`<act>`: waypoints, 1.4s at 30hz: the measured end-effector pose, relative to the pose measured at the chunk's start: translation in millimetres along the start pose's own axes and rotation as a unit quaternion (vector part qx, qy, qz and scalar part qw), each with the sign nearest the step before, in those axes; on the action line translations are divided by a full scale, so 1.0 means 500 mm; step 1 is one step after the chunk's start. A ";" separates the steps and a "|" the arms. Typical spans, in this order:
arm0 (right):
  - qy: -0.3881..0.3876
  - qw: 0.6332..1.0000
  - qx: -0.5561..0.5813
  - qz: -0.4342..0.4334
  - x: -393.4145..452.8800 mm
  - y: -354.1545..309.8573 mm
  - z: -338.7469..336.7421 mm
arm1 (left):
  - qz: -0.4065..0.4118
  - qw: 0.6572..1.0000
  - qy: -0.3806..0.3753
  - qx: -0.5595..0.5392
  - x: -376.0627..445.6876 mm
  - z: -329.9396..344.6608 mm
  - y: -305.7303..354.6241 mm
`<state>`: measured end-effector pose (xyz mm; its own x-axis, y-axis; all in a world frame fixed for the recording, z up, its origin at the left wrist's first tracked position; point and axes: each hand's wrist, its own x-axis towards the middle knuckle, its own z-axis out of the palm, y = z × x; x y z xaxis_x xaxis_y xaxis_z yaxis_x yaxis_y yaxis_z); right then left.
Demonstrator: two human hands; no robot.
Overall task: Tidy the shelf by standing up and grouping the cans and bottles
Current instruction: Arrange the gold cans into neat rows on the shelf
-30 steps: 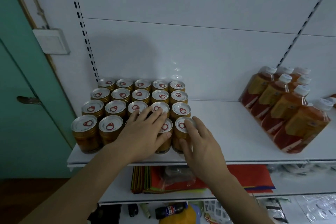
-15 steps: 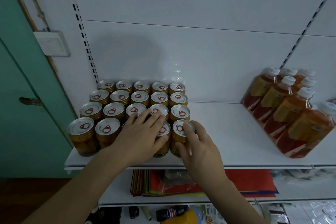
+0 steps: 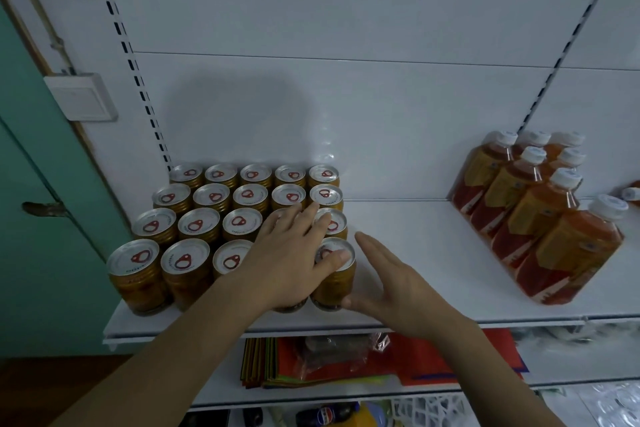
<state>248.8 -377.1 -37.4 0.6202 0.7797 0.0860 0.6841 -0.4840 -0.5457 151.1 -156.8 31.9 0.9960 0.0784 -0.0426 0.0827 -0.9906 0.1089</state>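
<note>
The front-right can is being squared into the block at the shelf front-left corner, steadied by the flat-spread left hand, nudged by the flat, straight-fingered right hand.

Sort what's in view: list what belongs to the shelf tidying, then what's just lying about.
Part of the job:
- block of gold cans
- front right can, touched by both the left hand and the right hand
- orange drink bottles
- shelf

Lying about:
- coloured paper stack
- wall switch
- Pepsi bottle
</note>
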 end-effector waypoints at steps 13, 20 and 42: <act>-0.024 0.997 0.060 -0.052 0.037 0.016 0.016 | 0.002 0.999 -0.039 0.031 0.022 0.019 -0.007; -0.092 0.994 0.044 -0.038 0.095 0.038 -0.059 | -0.026 0.999 -0.009 -0.028 0.058 -0.008 -0.006; -0.138 0.983 0.039 -0.118 0.206 0.052 -0.110 | -0.045 0.994 -0.104 0.010 0.119 -0.010 -0.027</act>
<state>351.6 -331.1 3.1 0.3133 0.9496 -0.0066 0.7583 -0.2543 -0.6002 209.5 -138.3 32.7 0.9560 0.1444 -0.2556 0.1687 -0.9827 0.0759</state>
